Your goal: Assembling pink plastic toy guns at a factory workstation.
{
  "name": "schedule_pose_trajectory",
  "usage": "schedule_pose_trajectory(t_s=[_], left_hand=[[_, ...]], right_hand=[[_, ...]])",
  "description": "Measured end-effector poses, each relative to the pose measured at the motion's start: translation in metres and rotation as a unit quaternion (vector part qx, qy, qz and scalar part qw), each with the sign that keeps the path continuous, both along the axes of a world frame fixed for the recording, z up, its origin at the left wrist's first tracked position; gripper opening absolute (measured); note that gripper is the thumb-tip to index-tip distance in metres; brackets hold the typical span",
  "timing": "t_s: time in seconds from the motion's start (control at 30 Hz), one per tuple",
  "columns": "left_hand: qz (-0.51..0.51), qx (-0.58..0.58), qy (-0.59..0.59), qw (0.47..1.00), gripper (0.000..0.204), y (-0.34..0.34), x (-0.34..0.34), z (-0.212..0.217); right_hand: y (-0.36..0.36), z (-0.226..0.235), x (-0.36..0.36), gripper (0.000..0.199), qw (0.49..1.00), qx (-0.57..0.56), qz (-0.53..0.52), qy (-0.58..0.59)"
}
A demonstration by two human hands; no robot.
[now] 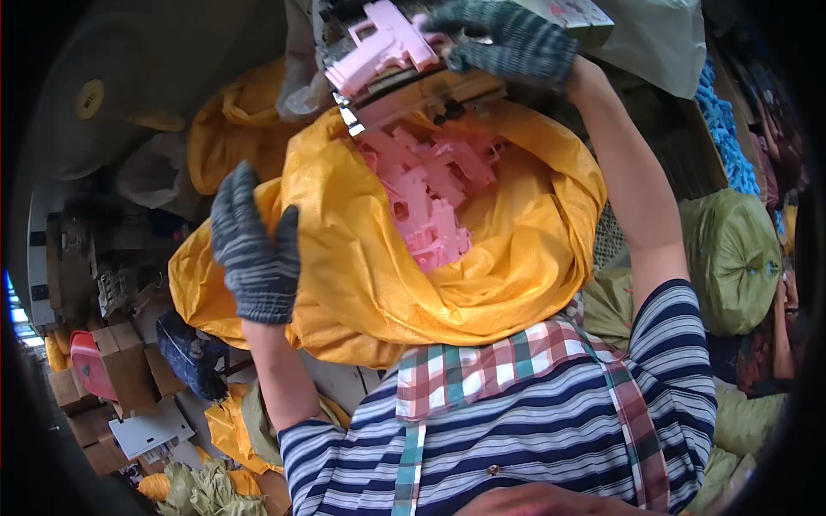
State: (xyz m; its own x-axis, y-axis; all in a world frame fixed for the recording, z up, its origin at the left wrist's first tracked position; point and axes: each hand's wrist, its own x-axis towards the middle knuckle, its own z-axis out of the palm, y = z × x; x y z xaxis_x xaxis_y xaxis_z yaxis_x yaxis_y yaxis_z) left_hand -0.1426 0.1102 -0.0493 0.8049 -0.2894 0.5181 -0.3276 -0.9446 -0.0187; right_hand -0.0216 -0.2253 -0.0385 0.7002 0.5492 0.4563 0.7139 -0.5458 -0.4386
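My left hand [255,245], in a grey knitted glove, is open with its fingers stretched upward. It is at the left side of a yellow woven sack [335,249]. My right hand [516,45], gloved the same way, reaches across the top of the view. Its thumb and fingers are apart beside the end of a pink plastic toy pistol [385,47], and whether they touch it is unclear. The toy pistol lies on a metal machine ledge [430,96] above the sack. Several pink toy pistol pieces [430,193] lie heaped inside the sack's wide mouth.
Another yellow sack [219,138] stands behind at the left. Green tied sacks [731,258] are on the right, near a bundle of blue material [727,129]. Cardboard boxes [129,365] and a red plastic item [89,365] are at the lower left.
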Motion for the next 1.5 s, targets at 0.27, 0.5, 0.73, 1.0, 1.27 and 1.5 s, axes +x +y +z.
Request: schedule_pose_trajectory(t_s=[0.27,0.5,0.73,1.0,1.27,1.5], left_hand=[[-0.289,0.035,0.303,0.907,0.049,-0.092,-0.012,-0.054],[-0.270,0.074,0.421,0.863,0.051,-0.092,-0.019,-0.060],[-0.269,-0.079,0.306,0.910,0.059,-0.097,-0.009,-0.055],[-0.231,-0.539,0.352,0.730,0.027,-0.094,0.022,-0.039],[-0.255,-0.695,0.413,0.531,0.038,-0.077,0.024,-0.002],[-0.150,-0.233,-0.058,0.959,0.048,-0.083,0.112,-0.011]], right_hand=[[0.007,-0.155,-0.020,0.050,0.826,-0.425,-0.022,0.369],[-0.014,-0.252,-0.015,0.035,0.917,-0.318,-0.196,0.142],[0.023,-0.072,-0.085,0.022,0.872,-0.433,0.024,0.228],[0.007,0.004,-0.096,0.025,0.987,-0.131,-0.044,-0.086],[0.004,0.009,-0.103,0.042,0.998,0.057,-0.007,-0.029],[-0.030,0.007,-0.089,0.046,0.990,0.073,-0.007,0.122]])
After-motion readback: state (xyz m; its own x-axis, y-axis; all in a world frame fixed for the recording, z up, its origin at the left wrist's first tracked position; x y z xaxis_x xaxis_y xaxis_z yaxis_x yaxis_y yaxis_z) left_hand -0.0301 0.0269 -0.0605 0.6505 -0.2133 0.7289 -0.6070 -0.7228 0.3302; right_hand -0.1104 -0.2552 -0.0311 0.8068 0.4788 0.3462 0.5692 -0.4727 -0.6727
